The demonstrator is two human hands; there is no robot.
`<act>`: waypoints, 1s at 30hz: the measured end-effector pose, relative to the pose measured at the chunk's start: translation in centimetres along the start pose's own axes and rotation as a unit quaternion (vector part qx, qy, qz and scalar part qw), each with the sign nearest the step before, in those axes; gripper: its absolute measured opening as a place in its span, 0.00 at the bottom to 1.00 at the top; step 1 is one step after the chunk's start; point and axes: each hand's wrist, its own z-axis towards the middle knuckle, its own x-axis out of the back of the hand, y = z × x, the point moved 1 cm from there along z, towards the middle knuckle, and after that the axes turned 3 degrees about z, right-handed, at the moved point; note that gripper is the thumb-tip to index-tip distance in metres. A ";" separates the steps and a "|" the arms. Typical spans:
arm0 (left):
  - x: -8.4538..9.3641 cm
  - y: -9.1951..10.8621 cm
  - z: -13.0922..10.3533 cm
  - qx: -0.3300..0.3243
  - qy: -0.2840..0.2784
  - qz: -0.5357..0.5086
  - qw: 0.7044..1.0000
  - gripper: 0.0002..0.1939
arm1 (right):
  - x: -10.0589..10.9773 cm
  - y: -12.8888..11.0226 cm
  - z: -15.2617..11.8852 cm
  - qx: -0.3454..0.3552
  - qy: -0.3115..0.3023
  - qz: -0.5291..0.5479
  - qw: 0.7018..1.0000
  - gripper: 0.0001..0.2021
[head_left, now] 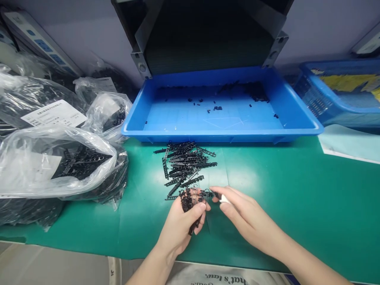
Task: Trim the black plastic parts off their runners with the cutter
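Note:
My left hand (184,221) is closed around a bunch of small black plastic parts (186,202), some of which stick out past the fingers. Just to its right, my right hand (242,211) holds a small white object (225,199) between thumb and fingers; a dark piece shows beside it at the fingertips. What that dark piece is I cannot make out. Beyond my left hand, a loose pile of black toothed strips (187,160) lies on the green mat (267,170).
A blue tray (222,138) with scattered black bits stands behind the pile. Clear plastic bags (86,182) of black parts crowd the left. At the right are a blue basket (335,107) and a pale sheet (350,142). A dark panel (208,39) overhangs the tray.

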 end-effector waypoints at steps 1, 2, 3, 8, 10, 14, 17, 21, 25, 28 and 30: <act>0.1 -0.1 0.1 -0.003 -0.004 -0.004 1.000 0.17 | -0.1 0.0 -0.3 0.006 -0.020 -0.017 1.000 0.17; 0.3 -0.2 0.1 -0.010 -0.010 -0.005 1.000 0.17 | -0.2 -0.1 -0.5 0.013 -0.039 -0.035 0.999 0.18; 0.3 -0.3 0.1 -0.016 -0.015 -0.001 1.000 0.17 | -0.2 -0.2 -0.7 0.018 -0.052 -0.054 0.997 0.18; 0.3 -0.6 -0.1 -0.042 0.012 0.063 0.997 0.17 | -0.6 -0.5 -0.8 0.046 -0.048 -0.141 0.988 0.17; 0.3 -0.6 -0.3 -0.044 0.033 0.086 0.995 0.18 | -0.7 -0.6 -0.7 0.060 -0.034 -0.165 0.984 0.17; 0.3 -0.5 -0.4 -0.044 0.057 0.114 0.991 0.20 | -1.0 -0.7 -0.8 0.083 0.004 -0.194 0.977 0.17; 0.2 -0.6 -0.5 -0.049 0.067 0.131 0.988 0.19 | -1.2 -0.7 -1.0 0.083 0.022 -0.202 0.976 0.17; 0.0 -0.5 -0.6 -0.050 0.080 0.137 0.986 0.19 | -1.4 -0.7 -1.3 0.085 0.033 -0.200 0.975 0.16; -0.2 -0.4 -0.8 -0.049 0.082 0.144 0.985 0.15 | -1.7 -0.9 -1.4 0.084 0.045 -0.188 0.978 0.16; -0.3 -0.5 -0.9 -0.052 0.075 0.132 0.987 0.12 | -2.0 -0.9 -1.3 0.089 0.062 -0.170 0.979 0.16; -0.3 -0.5 -0.9 -0.056 0.068 0.117 0.989 0.12 | -2.2 -0.8 -1.2 0.092 0.086 -0.164 0.978 0.15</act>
